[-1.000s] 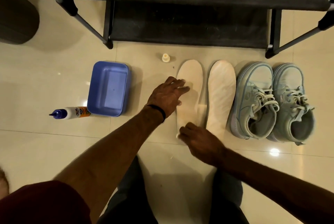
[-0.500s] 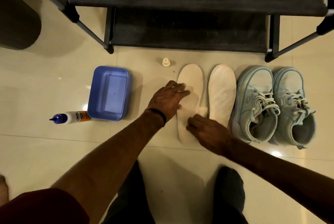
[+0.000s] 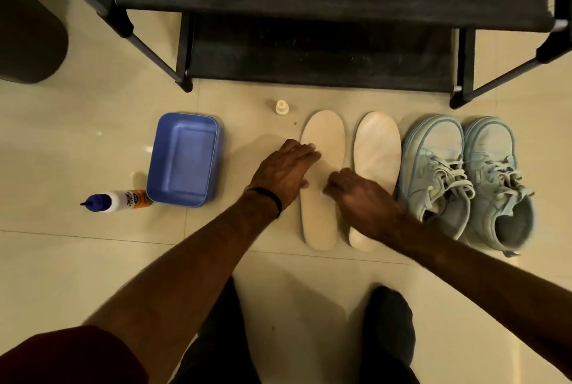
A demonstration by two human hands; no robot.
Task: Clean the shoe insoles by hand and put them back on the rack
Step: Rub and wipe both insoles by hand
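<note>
Cream insoles lie on the floor, not yet on the rack; left hand presses one flat, fingers spread; right hand rubs it, fingers curled; cleaning looks half done.

Dim warm light, soft shadows, slight blur

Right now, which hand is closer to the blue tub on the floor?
Left. The left hand rests on the left insole, just right of the blue tub. The right hand lies farther right, over the gap between the insoles.
</note>
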